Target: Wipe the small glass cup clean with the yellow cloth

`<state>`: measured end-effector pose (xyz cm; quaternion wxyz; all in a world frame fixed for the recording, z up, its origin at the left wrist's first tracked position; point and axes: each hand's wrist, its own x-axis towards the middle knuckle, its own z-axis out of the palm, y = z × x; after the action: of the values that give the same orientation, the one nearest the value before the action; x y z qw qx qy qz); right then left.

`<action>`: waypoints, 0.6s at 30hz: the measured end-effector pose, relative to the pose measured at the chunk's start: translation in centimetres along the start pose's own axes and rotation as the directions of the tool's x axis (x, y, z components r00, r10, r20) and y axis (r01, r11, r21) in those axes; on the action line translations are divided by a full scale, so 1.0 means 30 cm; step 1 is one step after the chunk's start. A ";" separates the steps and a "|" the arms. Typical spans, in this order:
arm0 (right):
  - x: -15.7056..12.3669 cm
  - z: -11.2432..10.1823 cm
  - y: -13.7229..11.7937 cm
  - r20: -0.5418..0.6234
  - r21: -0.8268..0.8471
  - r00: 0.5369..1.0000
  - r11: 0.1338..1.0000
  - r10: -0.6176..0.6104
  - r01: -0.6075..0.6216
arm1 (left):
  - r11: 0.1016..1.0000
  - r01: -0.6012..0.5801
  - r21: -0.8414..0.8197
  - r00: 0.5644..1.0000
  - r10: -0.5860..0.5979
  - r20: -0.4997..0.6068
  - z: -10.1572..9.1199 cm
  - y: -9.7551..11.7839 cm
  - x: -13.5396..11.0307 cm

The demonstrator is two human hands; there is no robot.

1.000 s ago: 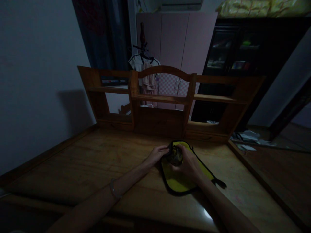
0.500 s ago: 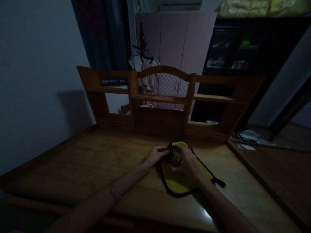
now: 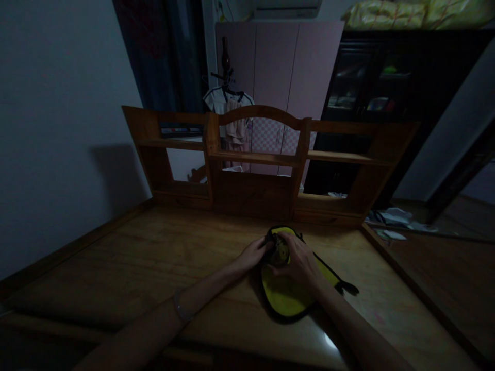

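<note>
A yellow cloth with a black edge (image 3: 288,298) lies on the wooden desk (image 3: 154,257), a black strap trailing off its right side. Both hands meet over its far end. My left hand (image 3: 253,253) pinches the cloth's left edge there, fingers closed. My right hand (image 3: 299,260) curls over a small dark, mottled bundle (image 3: 279,251) at the cloth's top, gripping it. The room is dim, so I cannot make out whether the bundle is the cloth's rolled end or a separate thing.
A wooden shelf unit (image 3: 263,159) with open compartments stands along the desk's back edge. Behind it are a pink wardrobe (image 3: 278,67), hanging clothes (image 3: 228,111) and a dark glass cabinet (image 3: 367,87). Papers (image 3: 390,219) lie on the floor to the right.
Both hands have shifted slightly toward me and closer together over the bundle. The cloth's far end looks gathered further, leaving less yellow showing at the top.
</note>
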<state>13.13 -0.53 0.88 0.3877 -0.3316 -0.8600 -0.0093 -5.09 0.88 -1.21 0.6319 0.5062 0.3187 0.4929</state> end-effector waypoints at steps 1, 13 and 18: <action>0.000 0.000 0.002 0.007 -0.003 1.000 1.000 -0.005 0.005 | 1.000 0.000 -0.010 1.000 0.000 0.007 0.000 0.002 -0.001; 0.023 0.005 -0.002 0.093 0.067 0.995 0.997 0.032 -0.038 | 0.992 0.075 -0.097 0.997 -0.072 0.035 -0.014 -0.043 0.018; 0.080 -0.145 -0.123 -0.143 0.073 0.989 0.997 0.048 -0.038 | 0.985 0.100 -0.140 0.994 -0.094 0.048 -0.011 -0.036 0.014</action>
<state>12.73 -3.25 6.43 0.4605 -0.3350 -0.8220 0.0051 -4.93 1.39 -2.31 0.6961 0.4537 0.2940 0.4724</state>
